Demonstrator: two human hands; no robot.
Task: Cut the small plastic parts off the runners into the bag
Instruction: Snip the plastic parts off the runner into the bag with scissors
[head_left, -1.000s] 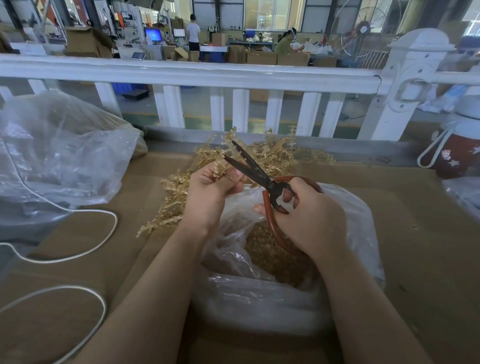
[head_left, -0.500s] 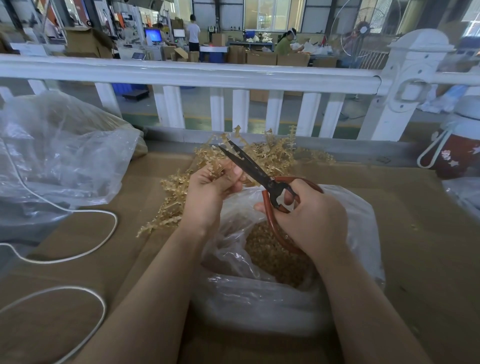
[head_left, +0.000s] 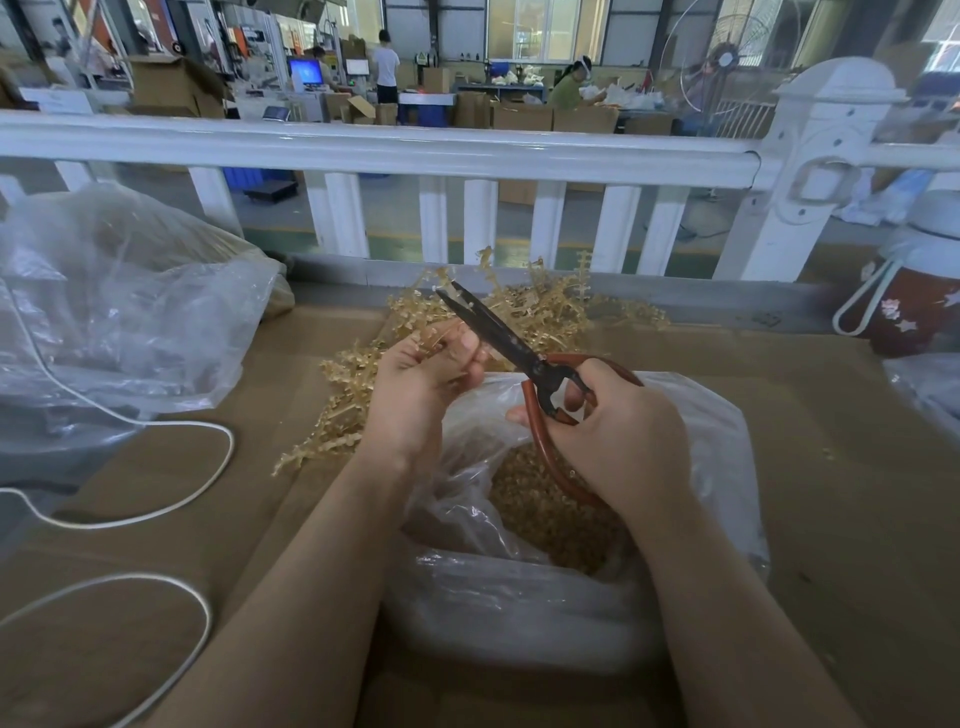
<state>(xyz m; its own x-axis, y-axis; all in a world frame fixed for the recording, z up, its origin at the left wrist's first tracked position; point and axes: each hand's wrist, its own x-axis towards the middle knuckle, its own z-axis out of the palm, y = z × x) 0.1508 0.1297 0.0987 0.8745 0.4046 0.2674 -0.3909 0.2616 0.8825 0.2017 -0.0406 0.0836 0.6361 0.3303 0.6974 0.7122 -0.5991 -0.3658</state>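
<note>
My left hand (head_left: 421, 387) pinches a thin tan plastic runner (head_left: 434, 332) just over the open bag. My right hand (head_left: 613, 431) grips large scissors (head_left: 498, 335) with red-brown loop handles; the dark blades are closed and point up-left, right beside my left fingertips. Below both hands sits a clear plastic bag (head_left: 727, 457) with its mouth open, holding a heap of small tan cut parts (head_left: 545, 514). A pile of tan runners (head_left: 524, 312) lies on the cardboard behind my hands.
The work surface is brown cardboard (head_left: 831, 519). A big crumpled clear bag (head_left: 114, 312) fills the left side, with a white cord (head_left: 208, 467) looping in front of it. A white railing (head_left: 415, 150) runs across the back. A red-and-white jug (head_left: 919, 306) stands at far right.
The scissor blades were spread a second ago and are now closed beside my left fingers. Both hands have stayed over the bag.
</note>
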